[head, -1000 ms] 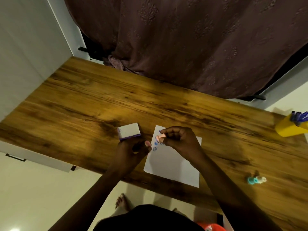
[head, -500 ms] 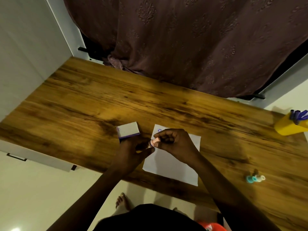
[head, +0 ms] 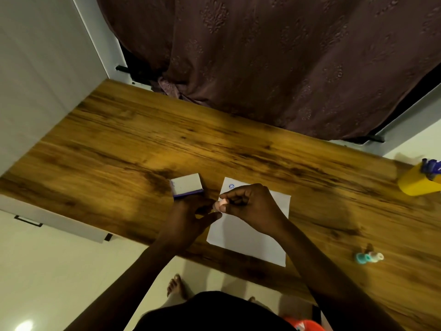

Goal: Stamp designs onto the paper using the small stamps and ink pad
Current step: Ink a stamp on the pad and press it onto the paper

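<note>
A white sheet of paper (head: 250, 237) lies near the table's front edge, with a blue stamped mark (head: 231, 186) at its far left corner. My right hand (head: 248, 206) pinches a small pink stamp (head: 218, 206) just off the paper's left edge. My left hand (head: 188, 218) rests beside it, fingers spread, its fingertips close to the stamp. The ink pad (head: 186, 185), a white box with a purple base, stands just beyond my left hand. Whether the pad's lid is open is hidden.
Two more small stamps (head: 368, 257), teal and pale, lie on the wooden table (head: 119, 144) at the right front. A yellow holder (head: 417, 182) with blue pens stands at the far right. A dark curtain hangs behind the table.
My right hand has carried the pink stamp from over the stamped marks leftward, off the paper's edge and towards my left hand. The left hand has stayed by the ink pad.
</note>
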Motion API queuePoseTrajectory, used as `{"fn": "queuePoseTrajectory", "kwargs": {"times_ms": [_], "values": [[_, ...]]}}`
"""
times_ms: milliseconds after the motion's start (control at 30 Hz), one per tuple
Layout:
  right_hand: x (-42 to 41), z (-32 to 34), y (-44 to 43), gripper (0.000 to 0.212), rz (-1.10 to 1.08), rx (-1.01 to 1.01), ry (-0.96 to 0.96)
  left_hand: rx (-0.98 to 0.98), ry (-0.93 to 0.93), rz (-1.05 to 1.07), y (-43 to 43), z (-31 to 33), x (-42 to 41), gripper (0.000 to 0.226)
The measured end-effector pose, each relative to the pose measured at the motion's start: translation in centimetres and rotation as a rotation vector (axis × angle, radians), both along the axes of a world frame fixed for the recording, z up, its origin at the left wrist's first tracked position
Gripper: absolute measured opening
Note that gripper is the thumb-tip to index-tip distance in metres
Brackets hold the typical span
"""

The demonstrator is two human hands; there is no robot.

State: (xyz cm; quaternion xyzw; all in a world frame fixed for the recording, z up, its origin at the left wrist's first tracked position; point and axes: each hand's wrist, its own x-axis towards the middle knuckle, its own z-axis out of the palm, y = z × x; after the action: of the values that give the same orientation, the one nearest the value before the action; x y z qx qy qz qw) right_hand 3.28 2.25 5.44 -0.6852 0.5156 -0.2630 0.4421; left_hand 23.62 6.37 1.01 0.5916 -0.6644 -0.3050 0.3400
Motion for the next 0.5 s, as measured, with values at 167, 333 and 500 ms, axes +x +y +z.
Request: {"fn": "queuePoseTrajectory", "kwargs": {"times_ms": [167, 333, 500], "values": [[0.1, 0.2, -0.4, 0.027, -0.011, -0.019, 0.035, -0.018, 0.016, 0.005, 0.1, 0.4, 0.0, 0.038], [0.9, -0.2, -0.2, 0.027, -0.010, -0.001, 0.063, -0.037, 0.005, 0.015, 0.3, 0.2, 0.5, 0.029], [2.8, -0.5, -0.1, 0.031, 0.019, 0.023, 0.040, -0.030, 0.036, 0.015, 0.9, 0.5, 2.2, 0.043]]}}
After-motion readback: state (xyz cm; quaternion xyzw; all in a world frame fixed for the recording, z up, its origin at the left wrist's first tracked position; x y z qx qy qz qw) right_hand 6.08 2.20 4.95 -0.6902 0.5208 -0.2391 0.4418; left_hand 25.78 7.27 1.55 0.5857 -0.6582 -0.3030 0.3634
